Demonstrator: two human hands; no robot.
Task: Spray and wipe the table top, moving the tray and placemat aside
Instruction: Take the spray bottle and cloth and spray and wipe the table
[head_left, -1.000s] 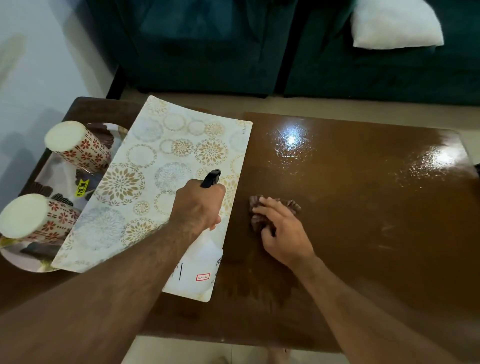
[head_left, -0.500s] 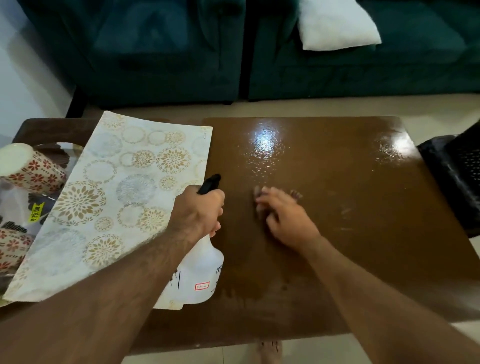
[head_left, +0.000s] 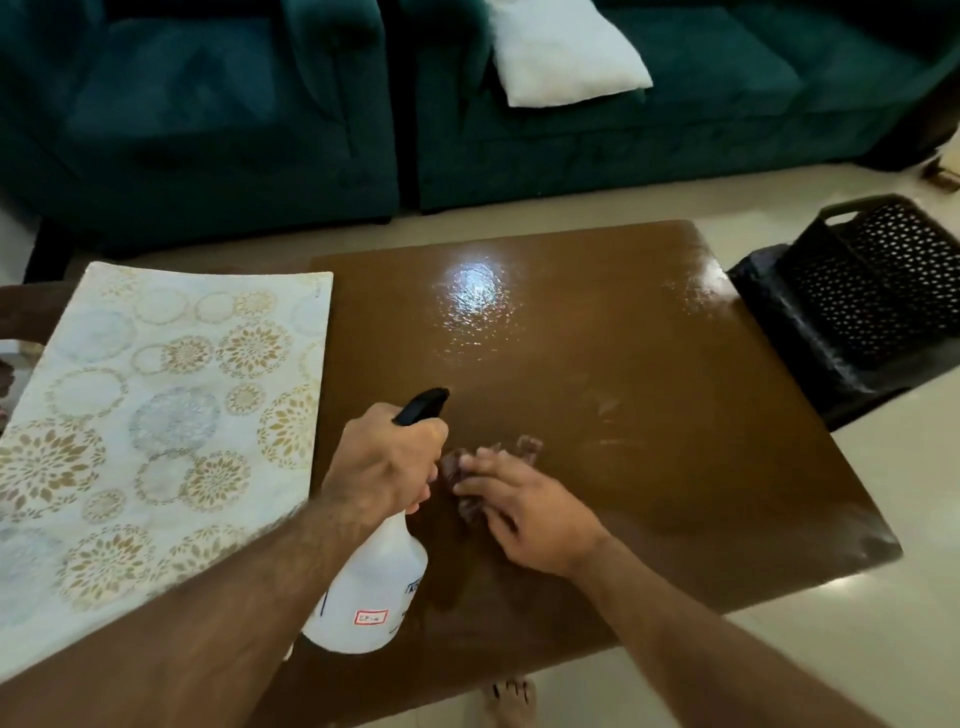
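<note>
My left hand (head_left: 387, 460) grips the neck of a white spray bottle (head_left: 366, 592) with a black nozzle that points at the far right of the brown table top (head_left: 649, 389). Just to its right, my right hand (head_left: 524, 506) presses a small brown cloth (head_left: 467, 467) flat on the table with straight fingers. A white placemat (head_left: 156, 415) with gold and grey circles lies on the table's left part. Only a sliver of the tray shows at the frame's left edge.
A black perforated basket (head_left: 878, 291) stands on the floor by the table's right edge. A dark green sofa (head_left: 311, 104) with a white cushion (head_left: 563, 49) runs behind the table. Wet sheen lies on the far table top. A bare foot (head_left: 511, 699) shows below the front edge.
My view has swung right, so the tray and its cups have left the frame and the basket has come in. My right hand has slid the cloth slightly nearer the bottle.
</note>
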